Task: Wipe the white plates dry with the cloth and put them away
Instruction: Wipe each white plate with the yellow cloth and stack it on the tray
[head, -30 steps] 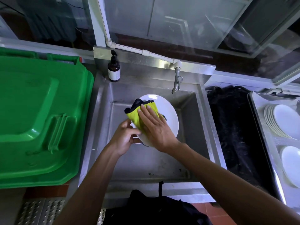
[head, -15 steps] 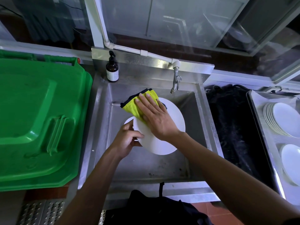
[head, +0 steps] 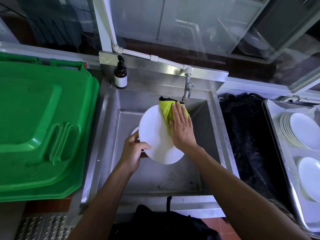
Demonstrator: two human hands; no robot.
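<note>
My left hand grips white plate at its 8 o'clock edge; right hand, fingers flat, presses yellow cloth at 1 o'clock.

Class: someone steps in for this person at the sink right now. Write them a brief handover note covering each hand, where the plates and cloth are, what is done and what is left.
Left hand: grips the near-left rim of the white plate, held over the sink; a second rim shows behind it.
Right hand: flat, fingers straight, pressing the yellow cloth on the plate's far-right edge.
Put away: stacked plates and another plate lie on the tray to the right.
Left: finish wiping this plate, then move it to the tray.
</note>
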